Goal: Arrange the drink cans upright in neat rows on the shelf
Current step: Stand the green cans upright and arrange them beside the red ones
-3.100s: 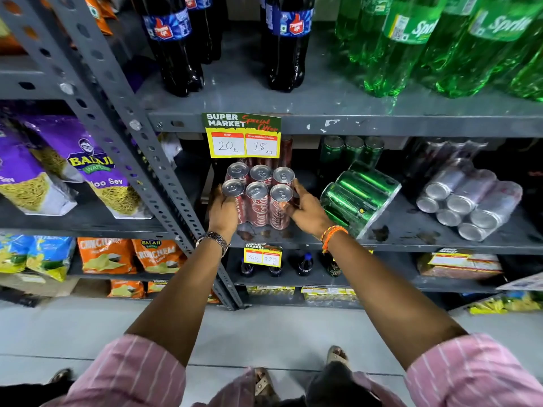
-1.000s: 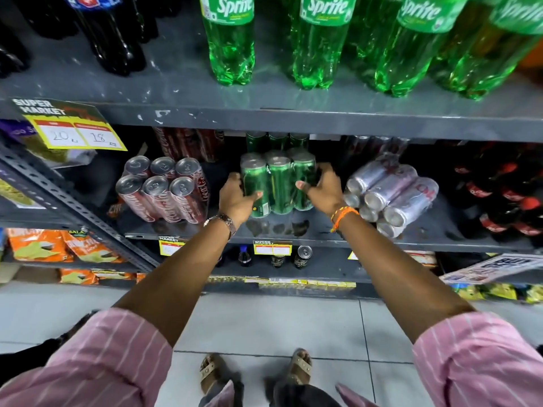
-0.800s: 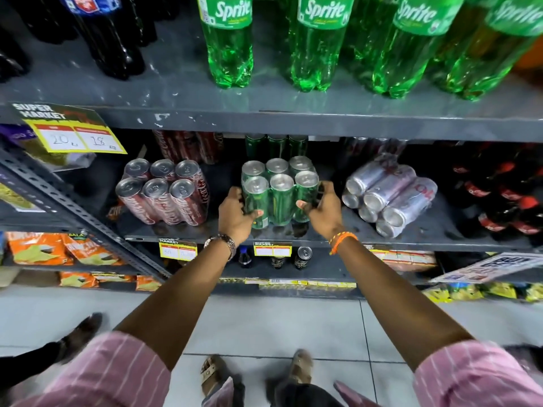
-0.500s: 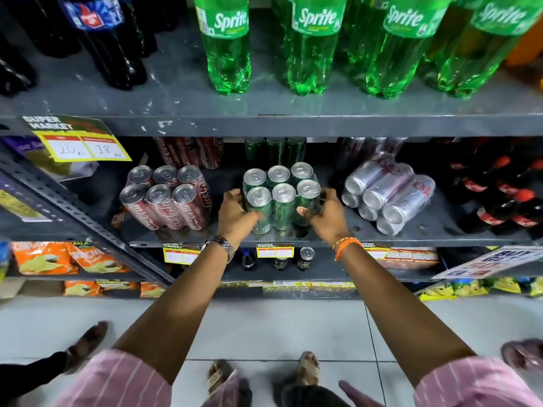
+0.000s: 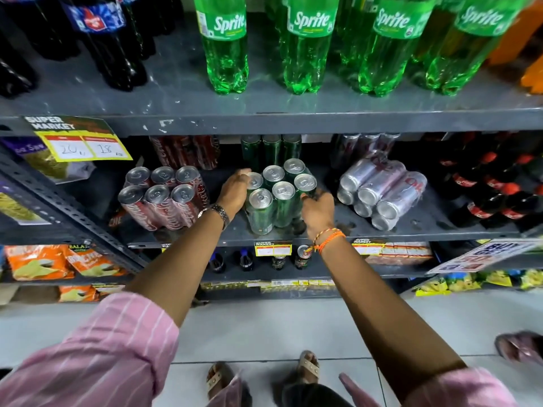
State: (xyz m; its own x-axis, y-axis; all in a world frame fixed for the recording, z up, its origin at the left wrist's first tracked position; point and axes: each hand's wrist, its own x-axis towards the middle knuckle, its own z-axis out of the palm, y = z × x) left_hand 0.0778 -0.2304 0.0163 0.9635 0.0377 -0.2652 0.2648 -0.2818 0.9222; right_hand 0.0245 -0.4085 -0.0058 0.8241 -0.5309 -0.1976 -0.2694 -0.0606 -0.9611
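A shrink-wrapped pack of green cans (image 5: 280, 198) stands upright in the middle of the grey can shelf (image 5: 426, 230). My left hand (image 5: 235, 190) presses flat against the pack's left side, fingers up by the rear can tops. My right hand (image 5: 317, 207) touches its right front corner with fingers curled. To the left a pack of red cola cans (image 5: 164, 198) stands upright. To the right a pack of silver cans (image 5: 382, 193) lies on its side, tops facing me. More red, green and silver cans stand at the shelf's back.
Green Sprite bottles (image 5: 305, 45) and dark cola bottles (image 5: 108, 39) stand on the shelf above. Small cola bottles (image 5: 499, 198) fill the can shelf's right end. A slanted metal upright (image 5: 67, 210) and a yellow price tag (image 5: 85, 145) are at left. Another person's foot (image 5: 520, 346) is at lower right.
The green pack, lying on its side 3 s ago, now stands upright and has been shifted towards the shelf's front. My left hand has slid up its side; my right hand has loosened.
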